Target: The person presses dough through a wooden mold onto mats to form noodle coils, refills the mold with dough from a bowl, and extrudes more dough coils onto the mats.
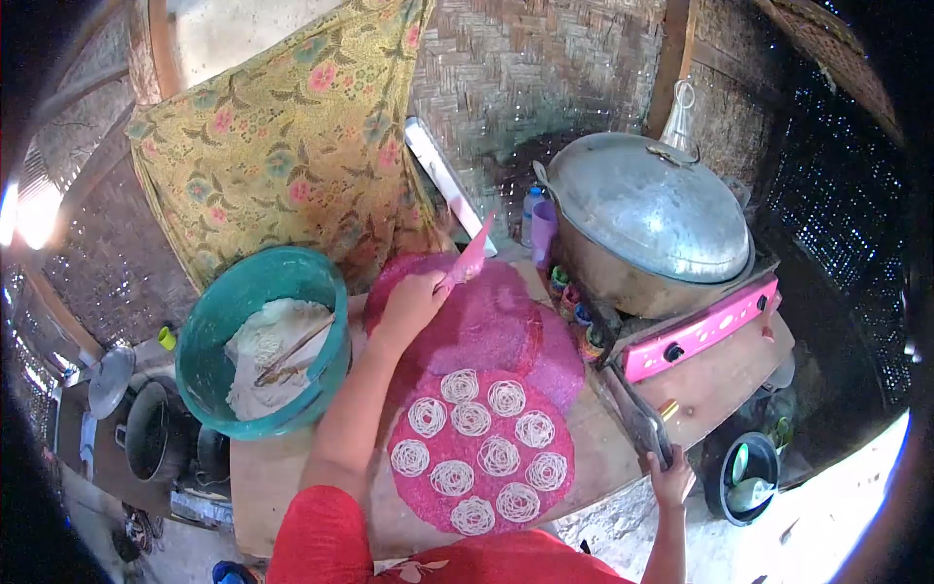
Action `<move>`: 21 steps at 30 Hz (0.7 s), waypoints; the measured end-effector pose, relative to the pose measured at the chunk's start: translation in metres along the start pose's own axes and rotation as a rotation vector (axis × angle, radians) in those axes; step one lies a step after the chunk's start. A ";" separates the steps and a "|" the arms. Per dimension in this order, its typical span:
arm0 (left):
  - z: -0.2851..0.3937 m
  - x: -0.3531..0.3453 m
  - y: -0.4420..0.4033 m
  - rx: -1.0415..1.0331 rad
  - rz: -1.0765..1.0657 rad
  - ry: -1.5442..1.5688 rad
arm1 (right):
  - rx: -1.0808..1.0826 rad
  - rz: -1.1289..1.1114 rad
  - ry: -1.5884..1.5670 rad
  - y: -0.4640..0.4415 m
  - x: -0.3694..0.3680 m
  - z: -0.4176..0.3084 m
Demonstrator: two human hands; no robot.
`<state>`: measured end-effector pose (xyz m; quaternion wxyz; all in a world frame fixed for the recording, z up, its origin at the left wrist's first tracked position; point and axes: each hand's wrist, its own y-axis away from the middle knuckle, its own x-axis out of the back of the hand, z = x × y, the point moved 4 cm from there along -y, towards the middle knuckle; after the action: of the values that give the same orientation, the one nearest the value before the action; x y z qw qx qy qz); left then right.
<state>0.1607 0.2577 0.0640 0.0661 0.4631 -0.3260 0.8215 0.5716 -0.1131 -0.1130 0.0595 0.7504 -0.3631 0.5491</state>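
Left hand [413, 304]: fingers closed on a pink piece [469, 261], raised above the stacked pink round sheets [457, 316] on the tabletop [277, 487]. Right hand [671, 479]: fingers curled round the near end of a dark flat piece [637, 414], beside the pink stove panel [700, 329]. Nearest round sheet [440, 498] bears eleven pale stringy nests [471, 419]. Green basin [199, 370] with white powder [277, 336] stands left.
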 end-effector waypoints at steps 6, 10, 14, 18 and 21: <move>0.125 0.060 0.120 -0.107 -0.357 -0.311 | 0.017 0.007 -0.005 0.004 0.005 -0.007; 0.168 0.030 0.207 -0.228 -0.360 -0.306 | 0.008 0.007 0.004 0.005 0.007 -0.008; 0.176 -0.038 0.267 -0.183 -0.466 -0.201 | 0.038 0.013 0.024 0.007 0.007 -0.006; 0.169 -0.082 0.286 -0.078 -0.504 -0.136 | 0.039 -0.021 0.032 0.008 0.005 -0.004; 0.168 -0.082 0.294 -0.005 -0.505 -0.027 | 0.050 -0.007 0.045 0.007 0.003 -0.003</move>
<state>0.2066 -0.0559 -0.0809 0.2659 0.5405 -0.2032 0.7719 0.5657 -0.1181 -0.1119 0.0508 0.7403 -0.3452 0.5747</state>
